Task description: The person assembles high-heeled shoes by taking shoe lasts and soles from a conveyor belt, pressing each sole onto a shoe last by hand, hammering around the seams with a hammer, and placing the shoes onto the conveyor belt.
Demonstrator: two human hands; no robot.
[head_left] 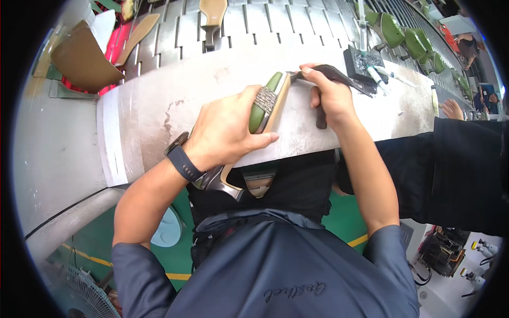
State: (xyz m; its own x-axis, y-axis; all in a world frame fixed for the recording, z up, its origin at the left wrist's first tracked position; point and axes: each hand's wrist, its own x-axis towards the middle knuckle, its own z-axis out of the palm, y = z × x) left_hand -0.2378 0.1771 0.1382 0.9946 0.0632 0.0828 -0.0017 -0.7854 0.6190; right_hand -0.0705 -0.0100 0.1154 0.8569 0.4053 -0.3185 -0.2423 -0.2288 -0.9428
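My left hand point(225, 127) is closed around a shoe on a green last point(257, 117), above the front edge of the worktable. A braided strap point(265, 100) crosses the last, and a tan sole point(279, 103) faces right. The shiny dark heel end point(225, 183) shows below my left wrist, over my lap. In my right hand point(334, 98) is a dark pincers-like tool point(339, 77), its narrow tip at the shoe's toe end. One arm of the tool points right, another down below my fingers. Whether the tip grips the shoe's edge is too small to tell.
A dark block point(360, 63) with white pen-like tools stands on the pale worktable point(212, 71). Behind runs a slatted metal conveyor point(265, 21) with a tan sole piece point(213, 13). Green lasts point(413, 42) line the far right. A co-worker's hand point(452, 108) and black sleeve are at right.
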